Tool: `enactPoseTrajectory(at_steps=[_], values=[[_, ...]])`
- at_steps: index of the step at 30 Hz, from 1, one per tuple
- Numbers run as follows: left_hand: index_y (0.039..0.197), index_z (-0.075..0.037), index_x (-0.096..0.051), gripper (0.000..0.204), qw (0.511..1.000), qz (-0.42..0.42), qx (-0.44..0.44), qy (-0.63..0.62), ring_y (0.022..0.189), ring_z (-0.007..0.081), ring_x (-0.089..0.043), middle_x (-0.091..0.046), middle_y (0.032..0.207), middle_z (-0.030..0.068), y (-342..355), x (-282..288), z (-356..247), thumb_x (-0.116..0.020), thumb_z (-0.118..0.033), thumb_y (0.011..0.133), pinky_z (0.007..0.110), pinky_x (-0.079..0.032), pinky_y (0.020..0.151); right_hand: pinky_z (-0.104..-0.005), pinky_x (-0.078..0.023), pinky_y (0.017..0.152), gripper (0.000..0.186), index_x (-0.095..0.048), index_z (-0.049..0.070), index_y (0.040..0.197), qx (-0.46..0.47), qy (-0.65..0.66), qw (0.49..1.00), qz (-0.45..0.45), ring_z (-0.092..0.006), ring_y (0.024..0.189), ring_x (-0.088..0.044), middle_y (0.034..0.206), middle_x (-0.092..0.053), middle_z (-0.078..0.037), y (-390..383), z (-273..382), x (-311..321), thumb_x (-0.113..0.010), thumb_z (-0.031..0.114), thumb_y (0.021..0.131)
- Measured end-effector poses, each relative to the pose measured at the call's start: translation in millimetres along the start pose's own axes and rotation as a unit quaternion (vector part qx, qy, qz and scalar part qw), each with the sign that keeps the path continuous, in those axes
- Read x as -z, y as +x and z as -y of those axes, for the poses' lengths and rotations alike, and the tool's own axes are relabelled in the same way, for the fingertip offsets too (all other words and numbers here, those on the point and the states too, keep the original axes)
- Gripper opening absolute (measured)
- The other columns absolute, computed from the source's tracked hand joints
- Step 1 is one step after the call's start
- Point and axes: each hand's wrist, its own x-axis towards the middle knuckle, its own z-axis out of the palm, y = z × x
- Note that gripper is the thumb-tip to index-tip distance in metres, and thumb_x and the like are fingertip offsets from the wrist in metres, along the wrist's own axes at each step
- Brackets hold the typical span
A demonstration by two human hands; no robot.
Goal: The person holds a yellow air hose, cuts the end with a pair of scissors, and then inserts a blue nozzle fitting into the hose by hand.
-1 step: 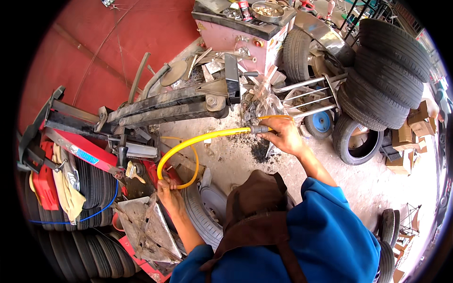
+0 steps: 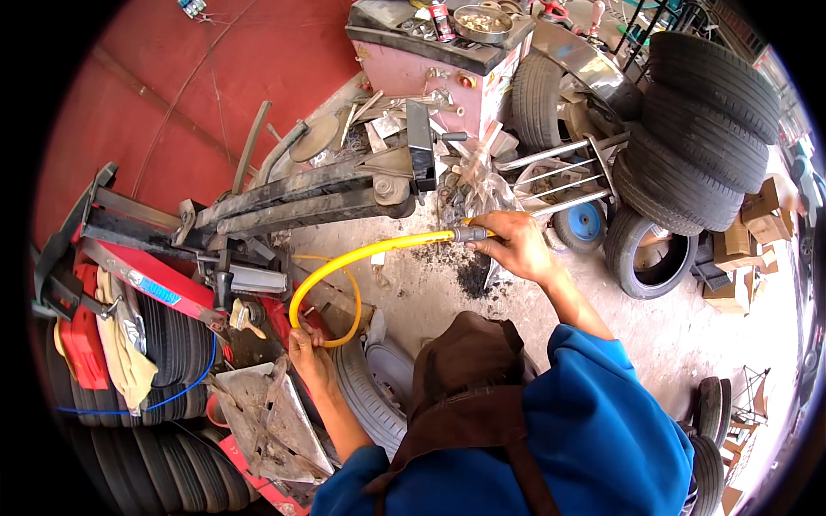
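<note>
A thick yellow hose (image 2: pixel 370 249) arcs between my two hands above the floor. My left hand (image 2: pixel 311 354) is closed round its lower left end. My right hand (image 2: pixel 514 245) closes on the grey metal coupling (image 2: pixel 470 233) at the hose's other end; the palm hides what lies behind the coupling. A thinner yellow hose (image 2: pixel 358 301) loops down behind the thick one and reaches my left hand. Below my left hand lies a tire (image 2: pixel 366 396) with a silver wheel inside it.
A black steel arm (image 2: pixel 310 202) of a red machine reaches across beyond the hose. Tires are stacked (image 2: pixel 701 138) on the right, beside a metal rack (image 2: pixel 564 176) and cardboard boxes (image 2: pixel 736 245). A pink cabinet (image 2: pixel 430 73) stands at the back. A dirty metal plate (image 2: pixel 271 421) is at lower left.
The view has shifted very slightly. Both hands keep their grip on the hose and its coupling.
</note>
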Motion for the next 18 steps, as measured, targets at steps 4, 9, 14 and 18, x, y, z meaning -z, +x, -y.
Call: enactPoseTrajectory(at_steps=[4, 9, 14, 18], values=[[0.093, -0.001, -0.057, 0.044, 0.988, 0.043, 0.013, 0.147, 0.072, 0.0092, -0.044, -0.048, 0.077, 0.0008, 7.4, 8.1, -2.6, -0.056, -0.045, 0.100, 0.024, -0.035, 0.068, -0.0408, -0.051, 0.069, 0.031, -0.069, 0.004, 0.104, -0.037, -0.006, 0.999, -0.012, -0.0340, 0.080, -0.067, 0.088, -0.069, -0.014, 4.2, 27.3, 12.0, -0.077, 0.023, 0.081], [0.094, 0.002, -0.061, 0.044, 0.943, 0.145, -0.039, 0.298, 0.070, 0.0101, -0.045, -0.052, 0.075, 0.0003, 20.5, -28.5, -23.9, -0.055, -0.041, 0.101, 0.027, -0.037, 0.063, -0.0413, -0.050, 0.066, 0.033, -0.068, 0.004, 0.106, 0.016, -0.049, 0.998, 0.028, -0.0339, 0.076, -0.065, 0.086, -0.068, -0.014, 3.1, 52.0, 18.7, -0.077, 0.023, 0.080], [0.090, 0.002, -0.066, 0.042, 0.897, 0.213, -0.098, 0.376, 0.060, 0.0104, -0.045, -0.050, 0.061, 0.0039, 5.0, -90.9, -32.4, -0.063, -0.039, 0.097, 0.031, -0.038, 0.054, -0.0418, -0.047, 0.060, 0.034, -0.067, 0.005, 0.106, 0.024, -0.080, 0.996, 0.039, -0.0330, 0.070, -0.063, 0.079, -0.064, -0.012, 0.2, 78.8, 17.7, -0.075, 0.027, 0.081], [0.089, 0.001, -0.066, 0.042, 0.886, 0.256, -0.080, 0.379, 0.056, 0.0118, -0.045, -0.050, 0.059, 0.0050, -3.0, -114.9, -38.9, -0.066, -0.041, 0.094, 0.032, -0.038, 0.052, -0.0406, -0.044, 0.057, 0.032, -0.068, 0.006, 0.104, 0.040, -0.106, 0.993, 0.011, -0.0309, 0.063, -0.059, 0.072, -0.059, -0.010, -12.5, 78.1, 36.0, -0.077, 0.022, 0.079]])
